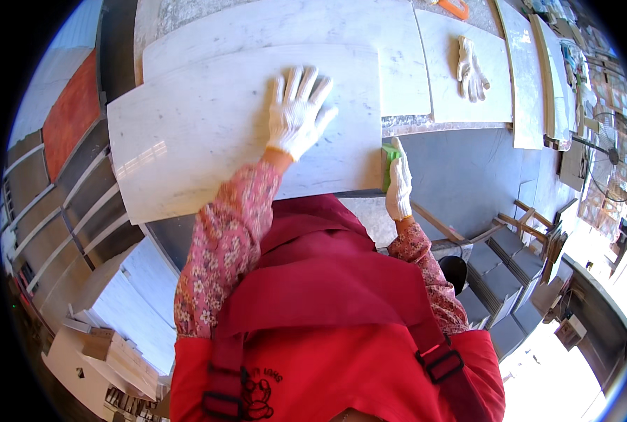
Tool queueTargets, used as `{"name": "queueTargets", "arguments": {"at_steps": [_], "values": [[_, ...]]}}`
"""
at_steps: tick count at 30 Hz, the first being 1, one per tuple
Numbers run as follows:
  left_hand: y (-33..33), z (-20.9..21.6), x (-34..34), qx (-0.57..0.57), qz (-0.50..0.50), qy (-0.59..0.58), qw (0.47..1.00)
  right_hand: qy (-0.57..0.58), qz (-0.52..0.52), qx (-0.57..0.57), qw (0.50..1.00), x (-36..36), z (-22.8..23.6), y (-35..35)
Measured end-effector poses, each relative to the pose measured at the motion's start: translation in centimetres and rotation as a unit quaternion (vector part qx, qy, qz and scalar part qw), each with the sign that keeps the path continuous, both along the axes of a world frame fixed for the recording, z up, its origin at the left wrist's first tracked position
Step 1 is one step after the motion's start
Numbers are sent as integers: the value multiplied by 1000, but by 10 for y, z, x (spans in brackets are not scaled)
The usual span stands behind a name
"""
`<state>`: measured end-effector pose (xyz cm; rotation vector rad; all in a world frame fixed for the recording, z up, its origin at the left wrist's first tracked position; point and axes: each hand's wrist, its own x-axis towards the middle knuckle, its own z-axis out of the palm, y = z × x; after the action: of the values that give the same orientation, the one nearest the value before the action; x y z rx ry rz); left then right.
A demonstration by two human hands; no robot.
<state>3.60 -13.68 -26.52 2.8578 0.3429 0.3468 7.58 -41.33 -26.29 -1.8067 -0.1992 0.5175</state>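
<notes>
A large white marble-look slab [208,119] with grey specks lies in front of me, overlapping another pale slab [401,77] behind it. My left hand [296,116], in a white knitted glove, rests flat on its top with the fingers spread. At the slab's right edge, my gloved right hand [399,184] holds a green block [388,167] against the side. The block is partly hidden by the hand, and its exact kind does not show.
A loose white glove [472,70] lies on a slab at the far right, near an orange tool [454,8]. Stacked grey tiles [505,264] and a wooden frame [531,219] stand at right. A fan [612,155] is farther right; cardboard boxes [120,362] sit at lower left.
</notes>
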Motion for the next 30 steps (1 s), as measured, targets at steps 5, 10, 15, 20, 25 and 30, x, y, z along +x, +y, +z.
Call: {"name": "queueTargets", "arguments": {"at_steps": [5, 10, 15, 20, 25, 30], "values": [[-5, -1, 14, 51, -7, -27, 998, -49, 32, -54, 997, -26, 11, -30], [-8, -3, 16, 84, -18, -39, 996, -198, 12, -87, 976, 17, -3, 26], [-9, -5, 14, 72, -26, -55, 996, -266, 45, -65, 961, -16, -2, -8], [-9, -2, 6, 85, -10, -20, 996, -325, 54, -79, 941, -14, -4, 2], [-12, -9, 16, 124, -32, -11, 992, -331, -11, -124, 935, 28, -1, 42], [-14, -1, 15, 140, -30, 17, 989, -303, 93, -107, 942, -41, 2, -35]]}}
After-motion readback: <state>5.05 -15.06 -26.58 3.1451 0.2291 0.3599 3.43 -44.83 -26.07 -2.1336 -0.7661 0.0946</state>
